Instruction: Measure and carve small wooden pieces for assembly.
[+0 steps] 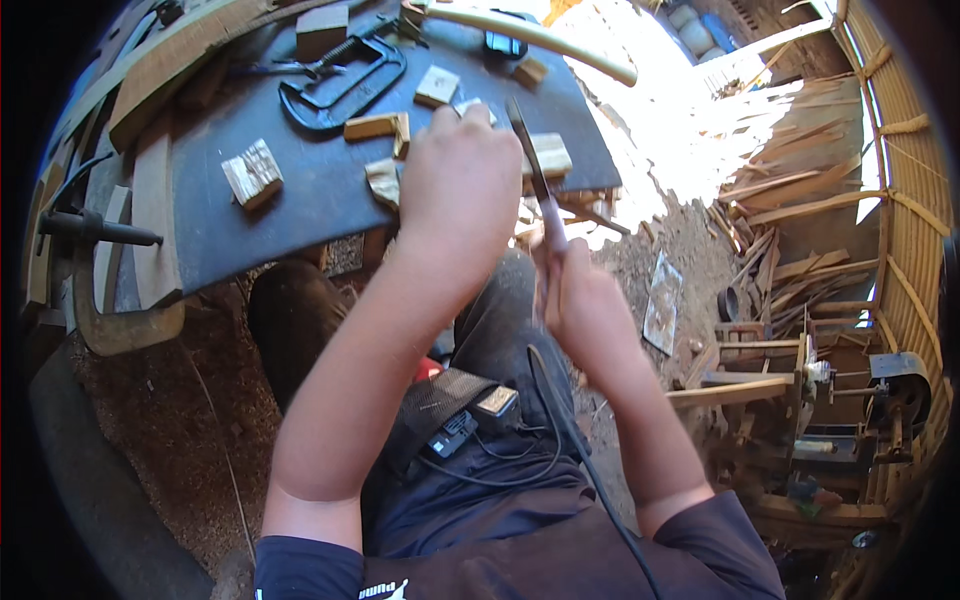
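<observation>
My left hand (462, 175) is closed over the blue-grey table, knuckles up, and hides what its fingers hold. A bit of pale wood shows just past its fingertips. In my right hand (585, 305), over my lap, is a narrow tool with a flat dark blade (530, 150), perhaps a file or a knife, pointing up and away. Around my left hand lie an L-shaped wood piece (380, 128), a pale block (437, 86), a rough piece (382, 182) and a longer block (548, 155). Farther left sits a rough-cut block (252, 172).
A black C-clamp (345, 85) lies on the table, with a wooden handle (540, 40) at its far edge. Another clamp (110, 230) grips boards at left. At right are scrap-wood piles (790, 250) and a machine with a wheel (900, 395). A cable (580, 450) crosses my lap.
</observation>
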`<action>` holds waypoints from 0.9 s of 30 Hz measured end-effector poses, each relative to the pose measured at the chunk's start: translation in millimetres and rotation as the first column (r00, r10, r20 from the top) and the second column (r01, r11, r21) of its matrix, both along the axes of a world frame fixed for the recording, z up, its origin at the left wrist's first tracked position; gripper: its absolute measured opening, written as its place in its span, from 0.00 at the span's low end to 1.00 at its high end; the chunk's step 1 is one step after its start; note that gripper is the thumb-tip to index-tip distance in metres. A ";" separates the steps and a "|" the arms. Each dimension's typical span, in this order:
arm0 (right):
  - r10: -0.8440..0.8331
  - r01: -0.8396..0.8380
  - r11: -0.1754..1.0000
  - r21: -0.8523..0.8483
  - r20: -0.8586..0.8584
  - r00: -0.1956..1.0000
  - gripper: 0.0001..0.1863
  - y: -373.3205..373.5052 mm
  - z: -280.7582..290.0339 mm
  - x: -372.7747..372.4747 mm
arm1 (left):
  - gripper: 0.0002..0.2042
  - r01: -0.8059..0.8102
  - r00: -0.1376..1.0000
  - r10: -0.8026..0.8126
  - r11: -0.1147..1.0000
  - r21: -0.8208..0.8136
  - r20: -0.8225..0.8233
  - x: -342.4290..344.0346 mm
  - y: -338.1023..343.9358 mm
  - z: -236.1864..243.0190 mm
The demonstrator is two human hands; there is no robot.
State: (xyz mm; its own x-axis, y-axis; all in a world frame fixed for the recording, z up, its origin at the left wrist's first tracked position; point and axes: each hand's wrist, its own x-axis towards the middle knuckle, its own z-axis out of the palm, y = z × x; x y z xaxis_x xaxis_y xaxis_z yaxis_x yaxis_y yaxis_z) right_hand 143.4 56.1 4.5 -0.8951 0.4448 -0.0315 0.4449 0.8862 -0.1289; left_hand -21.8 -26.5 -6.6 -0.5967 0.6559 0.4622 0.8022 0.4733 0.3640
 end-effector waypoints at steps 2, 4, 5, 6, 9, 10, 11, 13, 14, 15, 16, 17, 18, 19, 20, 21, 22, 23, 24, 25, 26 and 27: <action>-0.120 0.120 0.993 -0.003 0.051 0.992 0.15 -5.8 4.3 17.1 | 0.05 0.006 1.000 -0.006 1.000 0.025 0.007 4.5 2.9 7.5; 0.011 -0.011 1.000 0.019 -0.035 0.999 0.14 15.2 -1.5 -10.7 | 0.05 -0.006 1.000 0.006 1.000 0.018 0.001 4.4 8.8 5.7; 0.128 -0.122 0.991 0.056 -0.105 0.986 0.13 26.7 -1.7 -22.7 | 0.05 0.019 1.000 -0.019 0.999 0.027 0.006 4.5 11.5 5.6; 0.008 -0.010 1.000 -0.016 -0.124 0.992 0.15 27.0 -1.8 -36.6 | 0.05 0.022 1.000 -0.023 0.999 0.049 0.013 -0.1 7.8 6.5; 0.116 -0.110 0.988 0.105 -0.050 0.992 0.18 8.4 -7.4 3.4 | 0.05 0.011 1.000 -0.012 0.999 0.041 0.015 -1.7 3.9 5.9; 0.049 -0.050 0.998 0.043 0.007 0.999 0.20 2.2 -5.5 18.0 | 0.05 0.015 0.999 -0.016 1.000 0.020 0.033 0.9 7.4 5.9; 0.067 -0.066 0.997 0.046 -0.010 0.998 0.20 7.3 -6.8 11.0 | 0.05 0.018 0.999 -0.018 1.000 0.000 0.051 2.1 9.5 6.8; 0.106 -0.100 0.988 0.118 -0.041 0.994 0.18 17.8 -9.2 6.7 | 0.05 0.037 0.998 -0.037 0.999 0.005 0.043 3.6 12.5 9.9; 0.068 -0.068 0.998 0.014 -0.037 0.997 0.14 34.0 -11.4 -15.6 | 0.08 0.050 0.996 -0.053 0.998 0.037 0.067 0.2 10.9 10.4; -0.057 0.055 0.998 -0.036 -0.079 0.995 0.16 32.1 -7.7 -32.2 | 0.11 0.068 0.992 -0.074 0.996 0.065 0.098 0.4 10.8 10.0; -0.088 0.087 0.996 -0.026 -0.070 0.994 0.15 22.2 -7.5 -32.5 | 0.10 0.063 0.993 -0.069 0.996 0.060 0.098 -2.9 8.6 7.7; -0.119 0.118 0.993 -0.014 -0.063 0.991 0.15 13.6 -7.4 -28.7 | 0.10 0.071 0.993 -0.076 0.996 0.056 0.095 0.8 6.9 5.9; -0.109 0.108 0.994 -0.016 -0.077 0.991 0.15 3.4 -7.3 -17.7 | 0.10 0.069 0.992 -0.072 0.997 0.024 0.107 -0.2 2.6 6.2; -0.063 0.063 0.998 -0.002 -0.026 0.998 0.14 -2.6 -11.5 0.0 | 0.10 0.052 0.992 -0.051 0.999 -0.006 0.115 -4.0 0.6 5.4; -0.041 0.040 0.999 0.027 0.033 0.999 0.14 1.6 -11.7 12.7 | 0.10 0.058 0.992 -0.056 0.998 -0.011 0.114 0.3 7.6 8.6; -0.032 0.031 0.999 0.029 0.019 0.999 0.14 11.0 -14.8 7.3 | 0.10 0.048 0.994 -0.047 0.999 -0.009 0.100 -0.1 9.0 10.7; -0.015 0.014 1.000 0.028 0.044 0.999 0.17 22.3 -17.3 -0.9 | 0.11 0.053 0.993 -0.053 0.999 0.003 0.103 1.5 9.2 11.4; 0.000 -0.002 1.000 0.025 0.068 0.998 0.21 34.3 -16.3 -11.6 | 0.11 0.058 0.993 -0.059 0.998 0.013 0.105 2.5 10.2 12.4; -0.091 0.084 0.986 -0.145 -0.040 0.995 0.25 27.1 -0.8 -33.4 | 0.11 0.062 0.992 -0.062 0.998 0.003 0.108 6.9 9.3 9.4; -0.093 0.085 0.984 -0.153 -0.046 0.995 0.25 22.5 3.1 -30.2 | 0.11 0.061 0.991 -0.062 0.998 0.012 0.117 5.0 8.1 9.7; -0.017 0.011 0.994 -0.110 -0.053 0.998 0.26 20.3 6.9 -21.0 | 0.11 0.061 0.990 -0.063 0.998 0.021 0.126 3.2 7.3 10.0; 0.057 -0.061 0.996 -0.061 -0.065 0.996 0.27 18.2 12.2 -11.9 | 0.12 0.062 0.990 -0.066 0.998 0.033 0.126 -1.4 6.9 10.9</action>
